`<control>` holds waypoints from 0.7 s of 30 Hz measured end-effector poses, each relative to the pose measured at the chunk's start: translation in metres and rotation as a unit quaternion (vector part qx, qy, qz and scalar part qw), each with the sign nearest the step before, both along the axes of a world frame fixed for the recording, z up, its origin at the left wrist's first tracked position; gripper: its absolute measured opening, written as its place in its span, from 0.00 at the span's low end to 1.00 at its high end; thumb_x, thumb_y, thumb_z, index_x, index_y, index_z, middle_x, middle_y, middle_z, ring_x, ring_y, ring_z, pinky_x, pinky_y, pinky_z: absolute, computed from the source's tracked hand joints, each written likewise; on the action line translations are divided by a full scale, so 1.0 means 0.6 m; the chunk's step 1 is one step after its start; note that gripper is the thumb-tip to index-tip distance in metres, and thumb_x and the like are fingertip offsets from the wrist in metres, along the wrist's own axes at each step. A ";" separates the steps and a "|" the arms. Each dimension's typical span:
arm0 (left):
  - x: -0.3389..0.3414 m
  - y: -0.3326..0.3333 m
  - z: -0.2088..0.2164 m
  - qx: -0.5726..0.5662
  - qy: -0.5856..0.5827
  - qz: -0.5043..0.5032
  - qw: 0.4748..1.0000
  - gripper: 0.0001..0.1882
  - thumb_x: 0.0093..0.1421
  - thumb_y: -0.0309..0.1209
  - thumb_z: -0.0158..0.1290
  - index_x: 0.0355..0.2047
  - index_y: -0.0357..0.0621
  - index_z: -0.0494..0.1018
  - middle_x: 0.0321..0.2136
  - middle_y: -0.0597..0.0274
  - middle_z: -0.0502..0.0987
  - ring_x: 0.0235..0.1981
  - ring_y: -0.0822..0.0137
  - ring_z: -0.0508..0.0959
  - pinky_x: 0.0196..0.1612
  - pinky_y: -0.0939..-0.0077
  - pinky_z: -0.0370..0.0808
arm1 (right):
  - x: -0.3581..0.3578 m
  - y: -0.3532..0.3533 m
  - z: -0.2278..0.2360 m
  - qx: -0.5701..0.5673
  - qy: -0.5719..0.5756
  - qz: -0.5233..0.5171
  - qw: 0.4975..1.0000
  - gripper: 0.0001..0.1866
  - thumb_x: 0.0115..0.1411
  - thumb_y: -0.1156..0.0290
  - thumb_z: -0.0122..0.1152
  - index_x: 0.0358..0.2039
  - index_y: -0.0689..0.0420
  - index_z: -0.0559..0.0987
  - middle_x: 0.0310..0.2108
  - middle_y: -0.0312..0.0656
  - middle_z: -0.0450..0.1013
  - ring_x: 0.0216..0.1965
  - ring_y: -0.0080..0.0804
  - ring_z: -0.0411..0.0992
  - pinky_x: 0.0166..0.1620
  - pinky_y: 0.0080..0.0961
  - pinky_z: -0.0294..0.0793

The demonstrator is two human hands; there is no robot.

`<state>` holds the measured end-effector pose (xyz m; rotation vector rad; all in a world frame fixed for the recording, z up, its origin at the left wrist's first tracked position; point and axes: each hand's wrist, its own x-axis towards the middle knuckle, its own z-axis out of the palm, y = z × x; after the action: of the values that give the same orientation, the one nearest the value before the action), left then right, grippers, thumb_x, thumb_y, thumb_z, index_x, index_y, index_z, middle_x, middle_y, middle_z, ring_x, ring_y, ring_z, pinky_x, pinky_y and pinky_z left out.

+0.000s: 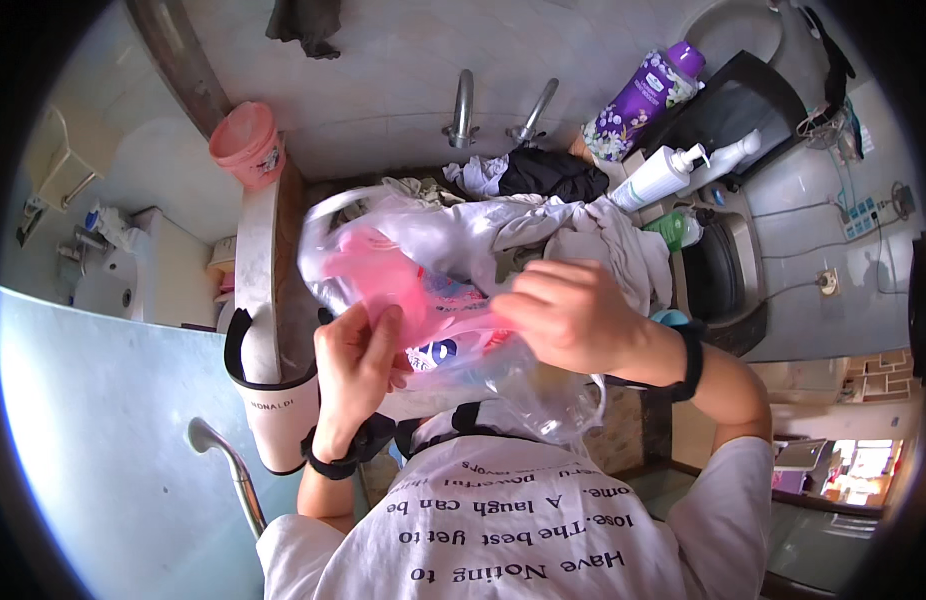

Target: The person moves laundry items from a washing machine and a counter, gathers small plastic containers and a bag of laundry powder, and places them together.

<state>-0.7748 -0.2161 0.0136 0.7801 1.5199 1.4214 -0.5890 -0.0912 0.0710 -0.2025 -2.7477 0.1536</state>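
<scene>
A thin pink plastic bag (378, 285) is stretched between my two hands in front of my chest. My left hand (353, 365) pinches its near left edge between thumb and fingers. My right hand (573, 320) is closed on its right side, slightly blurred, with the fingertips partly hidden. Coloured print shows on the plastic between the hands. Crumpled clear plastic (553, 395) hangs below my right hand. Just beyond the bag lies a heap of pale wet-looking clothes (608, 245), with a black garment (553, 175) behind it.
Two metal taps (464, 110) stick out from the wall at the back. A purple bottle (638, 105), a white pump bottle (658, 178) and a black basin (713, 275) stand at right. On the left ledge sits a pink bucket (247, 150); a white bin (278, 420) is below.
</scene>
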 end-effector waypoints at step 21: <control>-0.049 -0.001 0.025 -0.029 0.349 0.081 0.933 0.16 0.54 0.22 0.48 0.44 0.37 0.66 0.30 0.53 0.75 0.20 0.68 0.74 0.22 0.76 0.69 | 0.146 -0.041 0.039 -0.194 0.013 -0.183 0.964 0.08 0.47 0.73 0.63 0.21 0.65 0.75 0.15 0.45 0.67 0.15 0.37 0.66 0.20 0.25 0.62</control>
<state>-0.8043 -0.2166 0.0285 1.2298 2.1933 1.2648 -0.5017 -0.1157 0.0942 -0.7995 -2.5716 0.5842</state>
